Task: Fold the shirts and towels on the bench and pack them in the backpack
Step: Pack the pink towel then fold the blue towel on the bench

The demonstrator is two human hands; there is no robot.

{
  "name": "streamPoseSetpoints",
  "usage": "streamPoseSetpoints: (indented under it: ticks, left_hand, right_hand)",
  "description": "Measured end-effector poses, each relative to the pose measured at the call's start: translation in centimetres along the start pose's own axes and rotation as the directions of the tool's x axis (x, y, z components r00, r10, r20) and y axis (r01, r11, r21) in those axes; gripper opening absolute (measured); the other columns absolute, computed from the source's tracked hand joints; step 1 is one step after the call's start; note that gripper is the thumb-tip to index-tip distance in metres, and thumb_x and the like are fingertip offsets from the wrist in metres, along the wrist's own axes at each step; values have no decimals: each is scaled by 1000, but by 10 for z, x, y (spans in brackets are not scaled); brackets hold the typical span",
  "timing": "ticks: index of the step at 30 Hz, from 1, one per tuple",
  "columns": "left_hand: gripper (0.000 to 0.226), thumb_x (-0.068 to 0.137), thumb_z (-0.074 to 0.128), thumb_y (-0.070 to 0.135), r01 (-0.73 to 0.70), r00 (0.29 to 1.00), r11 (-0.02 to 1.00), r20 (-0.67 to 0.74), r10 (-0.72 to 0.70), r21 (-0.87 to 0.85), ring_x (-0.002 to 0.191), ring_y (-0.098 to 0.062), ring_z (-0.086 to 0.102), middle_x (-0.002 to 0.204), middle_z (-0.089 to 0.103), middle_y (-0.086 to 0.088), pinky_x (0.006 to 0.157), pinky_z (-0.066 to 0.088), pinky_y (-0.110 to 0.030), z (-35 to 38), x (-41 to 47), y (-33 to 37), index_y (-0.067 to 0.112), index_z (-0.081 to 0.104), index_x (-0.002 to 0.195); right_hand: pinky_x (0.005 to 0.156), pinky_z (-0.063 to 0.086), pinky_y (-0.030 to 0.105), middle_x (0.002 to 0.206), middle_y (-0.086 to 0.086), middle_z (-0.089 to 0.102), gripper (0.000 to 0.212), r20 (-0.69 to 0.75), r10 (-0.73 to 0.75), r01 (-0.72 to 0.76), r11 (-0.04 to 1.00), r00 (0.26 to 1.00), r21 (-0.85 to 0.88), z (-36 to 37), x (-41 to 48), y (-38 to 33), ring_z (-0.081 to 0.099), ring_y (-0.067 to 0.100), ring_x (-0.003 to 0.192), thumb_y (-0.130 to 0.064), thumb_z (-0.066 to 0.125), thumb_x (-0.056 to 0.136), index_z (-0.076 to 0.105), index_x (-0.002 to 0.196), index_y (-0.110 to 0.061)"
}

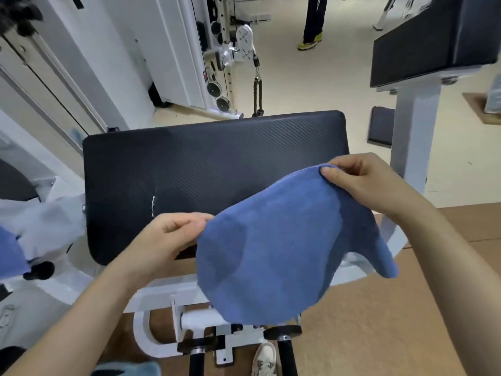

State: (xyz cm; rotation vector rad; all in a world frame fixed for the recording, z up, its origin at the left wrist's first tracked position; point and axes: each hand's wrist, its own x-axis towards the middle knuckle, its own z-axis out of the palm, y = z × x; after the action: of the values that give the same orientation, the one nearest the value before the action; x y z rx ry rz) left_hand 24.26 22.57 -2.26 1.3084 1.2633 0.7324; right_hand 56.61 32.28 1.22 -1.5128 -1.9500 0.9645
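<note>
Both hands hold one blue towel (271, 253) by its upper edge. The left hand (173, 234) reaches in from the lower left with the forearm bare. It pinches the towel's near-left corner, thumb on top and fingers curled under the cloth. The right hand (360, 183) comes in from the right and sits farther from the person. It pinches the far corner between thumb and bent fingers, knuckles up.

The held edge runs on a slant from the left hand, away and to the right, up to the right hand. From that edge the towel droops toward the person. Its lower part sags in a rounded fold, and a loose flap hangs off below the right wrist. It hangs over the near right corner of the counter (189, 172) and the white frame below. Whether it touches the pad cannot be told. The cloth is plain mid-blue terry with soft creases and no pattern.

The counter is a dark ribbed pad with a small white scuff near its middle. Off its left end lie a crumpled white garment (46, 221) and, at the picture's edge, another blue cloth (10, 253). A pale shoe (264, 359) shows on the brown floor below. Beyond the counter stand a cable machine (244, 44) and another person's legs (314, 20).
</note>
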Motion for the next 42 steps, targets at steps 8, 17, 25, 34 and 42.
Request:
streamPoseSetpoints:
  ticks: [8, 17, 25, 34, 42]
  left_hand:
    - [18, 81, 75, 19, -46, 958, 875, -226, 175, 481, 57, -11, 46, 61, 56, -3, 55, 38, -25, -35, 28, 2, 21, 58, 76]
    - [16, 79, 74, 23, 132, 838, 791, -493, 233, 598, 64, -10, 54, 66, 62, 6, 59, 41, -26, -86, 100, 11, 23, 60, 72]
    - [29, 79, 63, 16, 450, 731, 525, -636, 248, 722, 108, -39, 46, 108, 52, -14, 88, 39, -54, -91, 150, -14, 15, 61, 108]
    - [20, 71, 53, -7, -506, 578, 289, 70, 813, 813, 69, -23, 54, 78, 61, -4, 51, 46, -35, 24, 181, 8, 5, 68, 74]
    - [38, 67, 80, 14, -484, 724, 187, 272, 634, 855, 99, -32, 59, 113, 62, -9, 74, 46, -43, 131, 274, 32, 21, 70, 103]
  right_hand:
    - [64, 47, 29, 72, -6, 68, 18, 167, 186, -141, 958, 968, -248, -11, 39, 36, 59, 16, 69, -15, 69, 85, 71, 76, -30]
    - [59, 49, 33, 77, -4, 67, 25, -375, 323, -307, 946, 869, 102, 3, 91, 66, 56, 23, 66, -3, 55, 83, 70, 73, -21]
    - [102, 33, 27, 140, 9, 47, 62, -332, 65, -153, 958, 941, -245, 37, 118, 59, 43, 27, 128, -9, 66, 81, 49, 139, -19]
    - [107, 33, 32, 137, 7, 46, 56, -459, 290, -337, 941, 840, -22, 117, 2, 97, 41, 25, 129, -4, 64, 83, 48, 136, -10]
    - [73, 47, 25, 126, -1, 51, 52, -487, 521, -404, 853, 701, 331, 100, -11, 126, 58, 20, 103, -10, 54, 90, 42, 138, -27]
